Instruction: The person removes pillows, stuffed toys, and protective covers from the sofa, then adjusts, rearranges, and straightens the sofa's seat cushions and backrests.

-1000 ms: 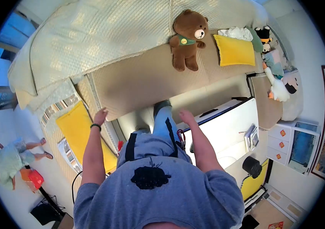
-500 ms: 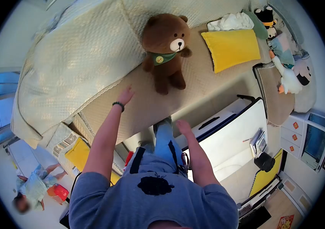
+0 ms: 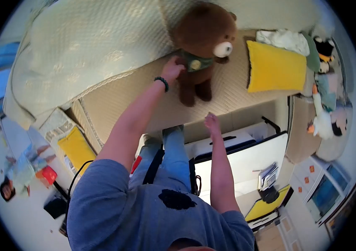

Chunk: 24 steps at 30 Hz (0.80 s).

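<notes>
A large brown teddy bear (image 3: 203,31) with a green scarf leans on the covered backrest of the beige sofa (image 3: 140,94). My left hand (image 3: 172,69), a dark bead bracelet at its wrist, is closed at the bear's arm beside the scarf. Over the gap between the sofa and the white table, my right hand (image 3: 212,122) hangs with its fingers curled; whether anything is in it cannot be made out.
Right of the bear lies a yellow cushion (image 3: 276,67) beside a crumpled white cloth (image 3: 284,40). A white table (image 3: 244,163) holds a stack of books (image 3: 267,176). Plush toys fill the far right. Another person (image 3: 21,169) is at the far left.
My left hand has reached forward from above the sofa seat and closed at the bear's arm. The right hand has moved forward. The bear appears nearer and larger than a second ago.
</notes>
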### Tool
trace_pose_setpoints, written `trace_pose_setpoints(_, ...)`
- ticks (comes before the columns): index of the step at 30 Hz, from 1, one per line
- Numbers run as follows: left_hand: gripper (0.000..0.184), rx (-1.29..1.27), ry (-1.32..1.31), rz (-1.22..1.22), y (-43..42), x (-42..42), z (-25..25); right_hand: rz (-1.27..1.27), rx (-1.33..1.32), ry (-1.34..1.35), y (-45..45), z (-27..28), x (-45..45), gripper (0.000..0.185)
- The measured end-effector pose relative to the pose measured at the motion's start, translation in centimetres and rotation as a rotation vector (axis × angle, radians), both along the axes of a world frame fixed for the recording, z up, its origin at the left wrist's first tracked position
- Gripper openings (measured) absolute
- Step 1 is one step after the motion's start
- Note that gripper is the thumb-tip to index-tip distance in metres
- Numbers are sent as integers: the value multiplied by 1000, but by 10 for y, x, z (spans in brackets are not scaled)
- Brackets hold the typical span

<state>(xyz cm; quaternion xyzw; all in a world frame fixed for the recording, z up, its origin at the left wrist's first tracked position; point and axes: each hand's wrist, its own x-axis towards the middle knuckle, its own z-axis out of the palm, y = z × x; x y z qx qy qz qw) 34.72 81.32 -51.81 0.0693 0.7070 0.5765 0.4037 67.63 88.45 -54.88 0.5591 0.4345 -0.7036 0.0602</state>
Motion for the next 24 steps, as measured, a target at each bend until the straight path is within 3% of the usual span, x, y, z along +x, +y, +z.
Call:
trace_pose_setpoints(2, 33, 121, -279, -30, -10, 17, 63, -78, 103, -20, 10, 19, -25, 51)
trace_pose_setpoints(4, 34, 282, -303, -55, -27, 42, 86, -97, 229, -25, 13, 37, -47, 64)
trace_pose_setpoints(7, 29, 421, -449, -19, -71, 77, 127, -35, 58, 64, 13, 55, -67, 77)
trace_pose_setpoints(9, 26, 477, -557, 59, -112, 95, 145, -36, -265, 262, -2, 66, -86, 72)
trace_pose_setpoints(11, 26, 449, -554, 142, -167, 117, 142, 22, -570, 448, -26, 58, -101, 68)
trace_pose_setpoints(12, 27, 423, -560, 164, -196, 123, 149, 64, -591, 439, -53, 68, -112, 68)
trace_pose_setpoints(14, 27, 348, -506, 216, -264, 131, 156, 354, -439, 323, -118, 90, -127, 67)
trace_pose_setpoints(15, 26, 335, -468, 294, -296, 137, 155, 354, -439, 231, -147, 92, -130, 66)
trace_pose_setpoints(18, 27, 267, -436, 458, -385, 161, 164, 653, -415, 347, -241, 102, -149, 58)
trace_pose_setpoints(20, 29, 336, -364, 555, -441, 178, 180, 715, -498, 345, -311, 120, -169, 53)
trace_pose_setpoints(21, 30, 318, -230, 589, -468, 182, 195, 865, -413, 426, -346, 130, -177, 54)
trace_pose_setpoints(24, 30, 333, -72, 951, -549, 204, 247, 1082, -341, 561, -452, 176, -195, 55)
